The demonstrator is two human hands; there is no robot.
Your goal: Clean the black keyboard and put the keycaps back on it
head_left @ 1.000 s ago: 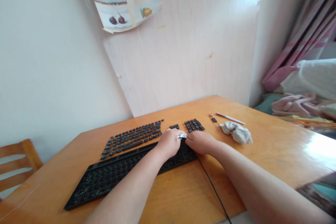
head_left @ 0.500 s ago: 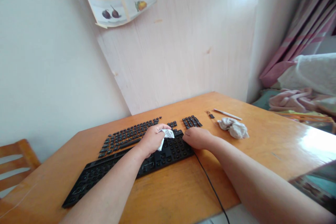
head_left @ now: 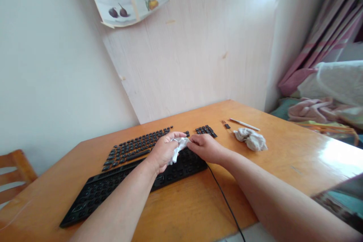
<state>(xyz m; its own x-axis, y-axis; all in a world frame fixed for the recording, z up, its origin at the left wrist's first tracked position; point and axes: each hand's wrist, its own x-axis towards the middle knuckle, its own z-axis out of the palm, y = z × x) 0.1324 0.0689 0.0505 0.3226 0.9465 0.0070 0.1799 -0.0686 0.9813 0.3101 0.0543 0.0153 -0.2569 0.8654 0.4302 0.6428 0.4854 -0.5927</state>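
Observation:
A crumpled white tissue [head_left: 175,153] is pinched in my left hand [head_left: 164,151], just above the black keyboard [head_left: 96,193]. My right hand [head_left: 206,148] has its thumb and fingertips closed on the tissue's right end. The keyboard lies slantwise on the table, its keycaps off; my forearm and hands cover its middle and part of its right end. Behind it, loose black keycaps [head_left: 136,145] stand in rows, with a smaller block of keycaps [head_left: 206,130] farther right.
A crumpled greyish cloth [head_left: 251,139] lies on the wooden table [head_left: 283,166], right of my hands. Beyond it are a white pen [head_left: 244,124] and a small dark wire tool [head_left: 227,125]. The black cable [head_left: 225,198] runs off the front edge. A wooden chair [head_left: 19,170] stands left.
My left hand drew back leftward from the keyboard's far right edge with the tissue. My right hand then left that corner and moved left to take the tissue's end.

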